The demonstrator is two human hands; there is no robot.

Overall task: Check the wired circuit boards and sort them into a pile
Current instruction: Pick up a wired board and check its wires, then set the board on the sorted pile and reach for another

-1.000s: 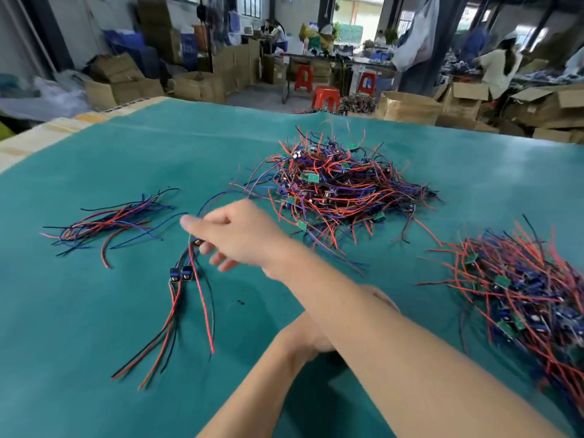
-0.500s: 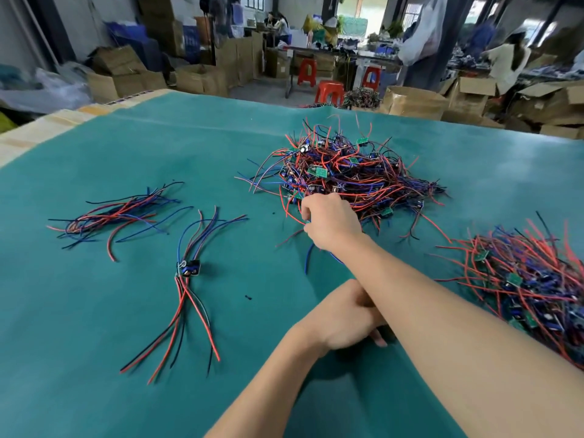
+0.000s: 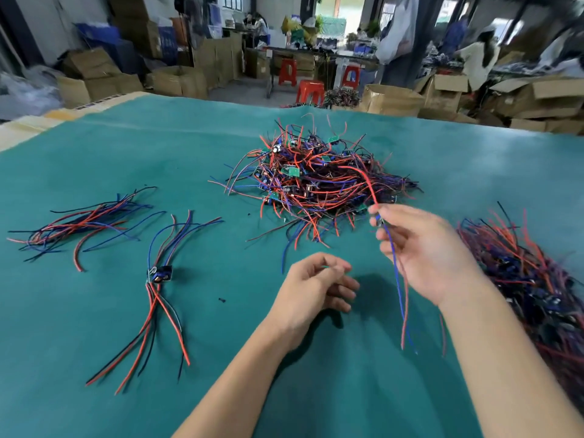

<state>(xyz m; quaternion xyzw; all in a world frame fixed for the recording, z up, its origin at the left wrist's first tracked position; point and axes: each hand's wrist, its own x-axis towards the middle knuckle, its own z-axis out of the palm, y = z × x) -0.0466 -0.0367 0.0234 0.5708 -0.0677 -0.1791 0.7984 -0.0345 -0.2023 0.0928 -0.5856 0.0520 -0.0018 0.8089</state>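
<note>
Our right hand pinches a small wired circuit board between its fingers, held above the teal felt-covered tabletop; its red and blue wires trail down past the palm, and one red wire arcs up toward the big tangled heap of wired boards at the centre. Our left hand hovers low over the tabletop with fingers loosely curled, holding nothing. On the left lies a small sorted pile of boards with red, black and blue wires, and farther left a loose bundle of red, blue and black wires. Another dense heap of wired boards sits at the right edge.
</note>
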